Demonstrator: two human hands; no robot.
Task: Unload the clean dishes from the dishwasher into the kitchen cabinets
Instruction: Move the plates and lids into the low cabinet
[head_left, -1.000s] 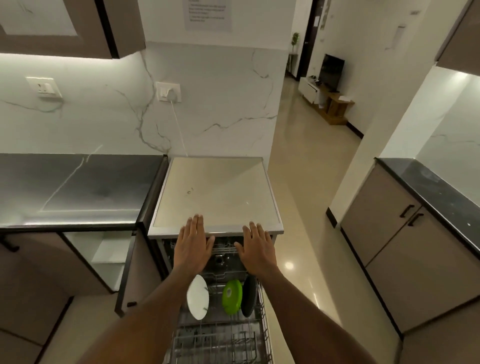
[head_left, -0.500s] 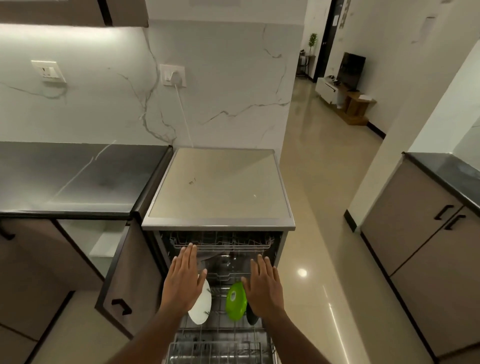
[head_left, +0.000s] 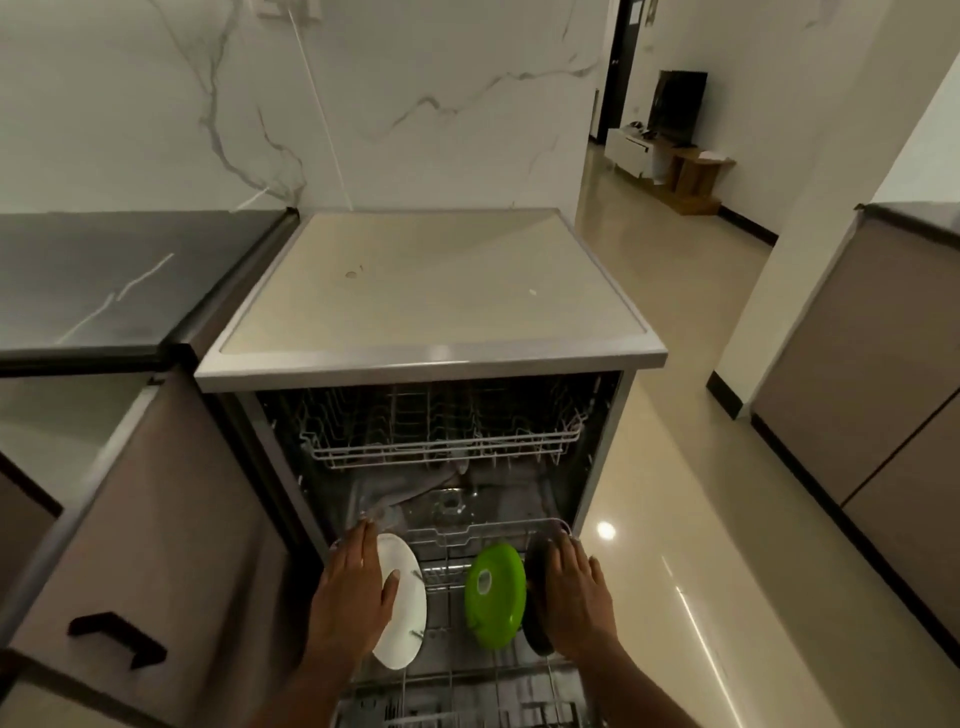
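With flat, spread fingers holding nothing, the left hand (head_left: 353, 597) by the round white plate (head_left: 402, 605) and the right hand (head_left: 576, 603) by the dark round dish (head_left: 535, 631) could knock them over in the pulled-out wire rack (head_left: 467, 535).

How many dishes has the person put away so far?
I can't count any put away. Done: the dishwasher is open, its lower rack pulled out, and a cabinet door stands open beside it. In hand: nothing gripped yet; the left hand lies against the white plate and the right hand by the dark dish. Left: those two and the green lid.
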